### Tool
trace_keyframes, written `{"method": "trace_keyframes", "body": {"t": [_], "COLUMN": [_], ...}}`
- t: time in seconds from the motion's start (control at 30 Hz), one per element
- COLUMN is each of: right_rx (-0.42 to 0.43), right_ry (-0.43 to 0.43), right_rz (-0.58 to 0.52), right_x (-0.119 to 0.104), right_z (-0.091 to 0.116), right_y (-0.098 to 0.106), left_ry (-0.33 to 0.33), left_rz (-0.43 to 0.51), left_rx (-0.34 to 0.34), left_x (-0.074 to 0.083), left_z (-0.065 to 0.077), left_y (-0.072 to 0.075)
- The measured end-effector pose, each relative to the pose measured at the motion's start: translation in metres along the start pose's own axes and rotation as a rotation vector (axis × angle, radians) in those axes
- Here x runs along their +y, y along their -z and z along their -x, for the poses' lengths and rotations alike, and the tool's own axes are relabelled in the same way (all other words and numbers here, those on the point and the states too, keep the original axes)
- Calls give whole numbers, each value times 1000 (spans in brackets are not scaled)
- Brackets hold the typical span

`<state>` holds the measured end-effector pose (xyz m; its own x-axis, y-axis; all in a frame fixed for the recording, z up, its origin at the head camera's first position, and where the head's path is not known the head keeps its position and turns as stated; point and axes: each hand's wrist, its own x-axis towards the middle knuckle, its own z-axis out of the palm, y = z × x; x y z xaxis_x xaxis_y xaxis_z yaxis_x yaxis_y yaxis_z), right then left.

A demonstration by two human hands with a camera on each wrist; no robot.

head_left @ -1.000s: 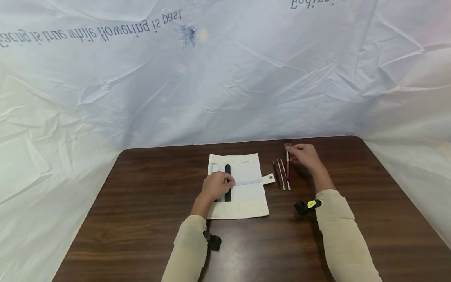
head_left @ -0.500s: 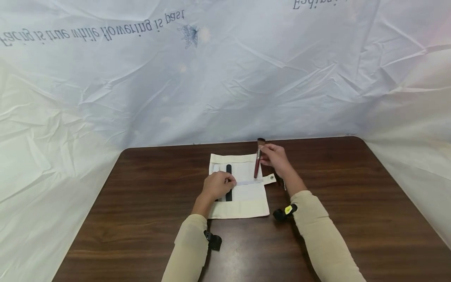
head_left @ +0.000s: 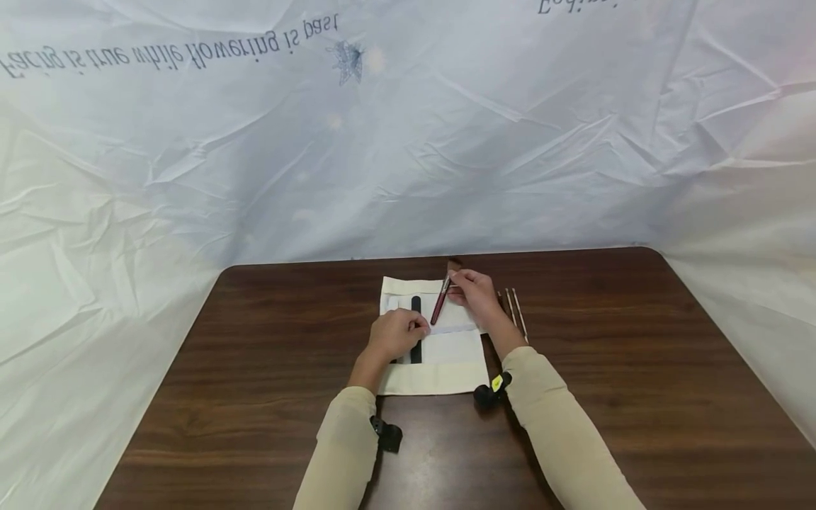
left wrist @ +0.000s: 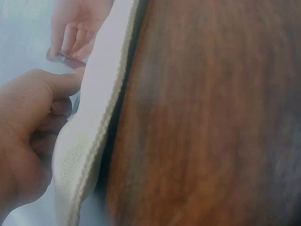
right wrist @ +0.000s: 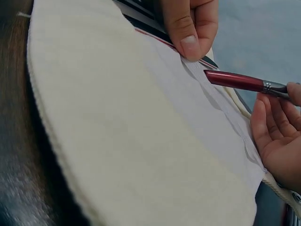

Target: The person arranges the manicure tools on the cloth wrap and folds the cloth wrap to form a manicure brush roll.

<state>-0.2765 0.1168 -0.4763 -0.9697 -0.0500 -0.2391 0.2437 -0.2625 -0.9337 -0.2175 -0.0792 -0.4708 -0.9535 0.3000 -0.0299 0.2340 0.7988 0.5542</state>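
Observation:
A cream cloth roll-up case (head_left: 440,380) lies unfolded on the table. Across its middle runs a white elastic band (right wrist: 214,96). The left hand (head_left: 395,334) pinches the edge of that band between thumb and fingers, lifting it a little in the right wrist view. The right hand (head_left: 477,294) pinches a makeup brush (right wrist: 235,81) near its ferrule. Its dark red handle points down toward the band, its tip just short of the left fingertips, and the bristles point away. Under the band at the left sit a black strip (head_left: 416,350) and a white piece, partly hidden by the left hand.
Slim metal tools (head_left: 519,312) lie on the dark wooden table (head_left: 255,397) to the right of the case, partly behind the right wrist. The case's snap strap (right wrist: 297,197) shows at the edge of the right wrist view. A white sheet (head_left: 408,142) hangs behind the table.
The right hand has lifted the makeup brush from beside the metal tools and carried it left over the case, tilting its handle toward the band. The left hand has stayed in place.

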Motion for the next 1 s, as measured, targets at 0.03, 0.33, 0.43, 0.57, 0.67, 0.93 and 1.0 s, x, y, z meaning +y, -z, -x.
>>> {"method": "trace_keyframes", "body": {"t": [0.03,0.33,0.43,0.57,0.67,0.93,1.0], "right_rx": [-3,-63,-88,-109,-139,-244,-271], "right_ry": [-1,-20,-33,-90,-136,-236,-251], "right_rz": [18,310,379,448,482,554,593], "right_x": [0,-2,-5,-10,-12,-16,-16], "right_z": [0,-2,-2,0,1,-1,-1], "right_y": [-1,-5,-6,-8,-9,-9,-10], "left_ry": [1,7,8,7,4,-4,-1], "left_rz": [0,20,37,56,67,88,85], "left_rx": [0,-2,3,6,5,11,18], "left_x": [0,-1,-1,-1,-1,-3,-4], "left_z": [0,0,-1,-1,-1,-2,-3], "left_y": [0,1,1,1,1,1,1]}}
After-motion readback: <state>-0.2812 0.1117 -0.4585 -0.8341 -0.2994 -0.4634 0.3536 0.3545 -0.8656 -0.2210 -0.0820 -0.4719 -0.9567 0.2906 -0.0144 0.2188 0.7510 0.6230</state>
